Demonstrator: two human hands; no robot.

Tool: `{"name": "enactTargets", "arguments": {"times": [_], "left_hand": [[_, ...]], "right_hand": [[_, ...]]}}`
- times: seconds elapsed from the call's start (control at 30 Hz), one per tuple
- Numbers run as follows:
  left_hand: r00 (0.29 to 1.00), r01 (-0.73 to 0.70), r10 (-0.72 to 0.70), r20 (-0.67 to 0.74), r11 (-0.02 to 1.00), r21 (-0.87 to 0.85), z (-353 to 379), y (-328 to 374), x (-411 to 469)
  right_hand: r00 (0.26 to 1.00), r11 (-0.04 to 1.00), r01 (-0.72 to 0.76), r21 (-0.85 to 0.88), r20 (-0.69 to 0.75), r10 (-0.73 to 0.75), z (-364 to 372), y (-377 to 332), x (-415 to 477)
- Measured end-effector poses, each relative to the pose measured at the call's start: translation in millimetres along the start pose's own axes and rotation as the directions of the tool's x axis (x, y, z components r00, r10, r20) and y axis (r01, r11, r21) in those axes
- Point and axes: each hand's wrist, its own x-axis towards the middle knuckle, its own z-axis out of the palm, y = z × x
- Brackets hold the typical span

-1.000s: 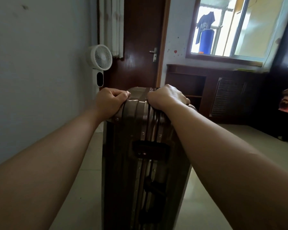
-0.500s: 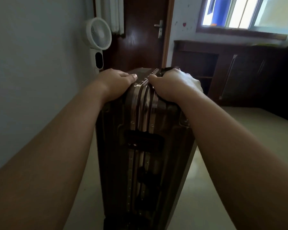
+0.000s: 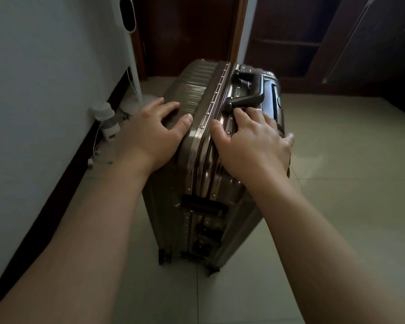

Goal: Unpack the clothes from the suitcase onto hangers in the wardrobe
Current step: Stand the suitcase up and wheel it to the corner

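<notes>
Largely off-frame: fan (image 3: 127, 17) beyond suitcase (image 3: 197, 85).

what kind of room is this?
Probably a room in a home, maybe a bedroom: a wooden door, a tiled floor, dark wood shelving, and a suitcase standing upright on the floor.

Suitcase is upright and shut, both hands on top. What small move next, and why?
Probably tip the suitcase over to the right onto the floor: it stands closed on its wheels, left hand and right hand rest on top, and a fan stand and cables crowd the left.
</notes>
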Motion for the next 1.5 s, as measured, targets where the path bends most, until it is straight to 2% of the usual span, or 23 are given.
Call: {"name": "enactTargets", "arguments": {"times": [0.13, 0.37, 0.63, 1.23, 1.5], "left_hand": [[1.000, -0.018, 0.018, 0.008, 1.000, 0.002, -2, 7, -10], [0.980, -0.114, 0.125, 0.153, 0.990, -0.079, -2, 22, -30], [0.891, -0.224, 0.250, 0.379, 0.968, -0.112, 22, 69, -39], [0.814, -0.169, 0.123, 0.568, 0.985, 0.029, 91, 170, -32], [0.809, -0.134, 0.070, 0.583, 0.989, 0.066, 125, 215, -15]], "right_hand": [[0.998, 0.998, -0.056, -0.001, 0.016, 0.056, -5, 0, -14], [0.974, 0.971, -0.221, -0.091, 0.033, 0.224, -23, 10, -63], [0.910, 0.899, -0.408, -0.157, 0.011, 0.415, -52, 45, -92], [0.941, 0.936, -0.332, -0.115, 0.035, 0.337, -88, 174, -42], [0.953, 0.951, -0.290, -0.104, 0.061, 0.298, -99, 226, -6]]}}
